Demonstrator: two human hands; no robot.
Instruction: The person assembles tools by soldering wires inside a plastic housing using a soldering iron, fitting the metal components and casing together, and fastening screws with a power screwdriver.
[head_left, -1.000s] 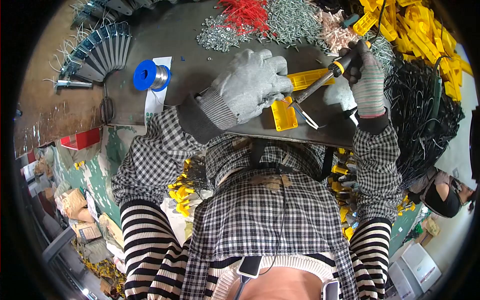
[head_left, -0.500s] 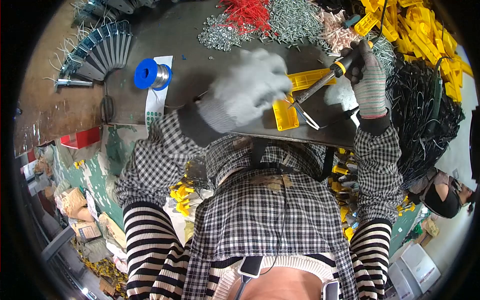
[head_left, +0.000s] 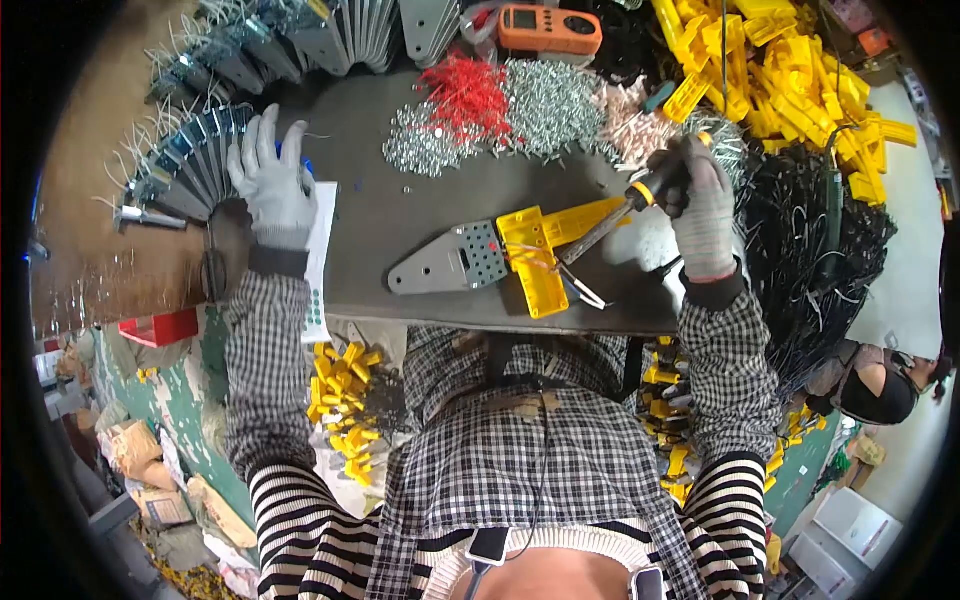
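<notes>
My left hand, in a grey glove, is over the blue solder spool, which it mostly hides; its fingers are stretched and apart. In my right hand, gloved too, is a soldering iron with a black and yellow handle. The iron's tip points down-left at a yellow plastic housing, close to thin wires. A grey perforated metal plate lies against the housing's left side. Another yellow plastic piece extends to the right behind it.
Screws, nuts and red wires lie in heaps at the back, near an orange meter. Yellow parts and black cables crowd the right. Metal plates with boards fan out left. A person is at far right.
My left hand has moved left from the yellow housing to the solder spool, uncovering the metal plate. My right hand keeps holding the soldering iron by the housing. The camera view has shifted.
</notes>
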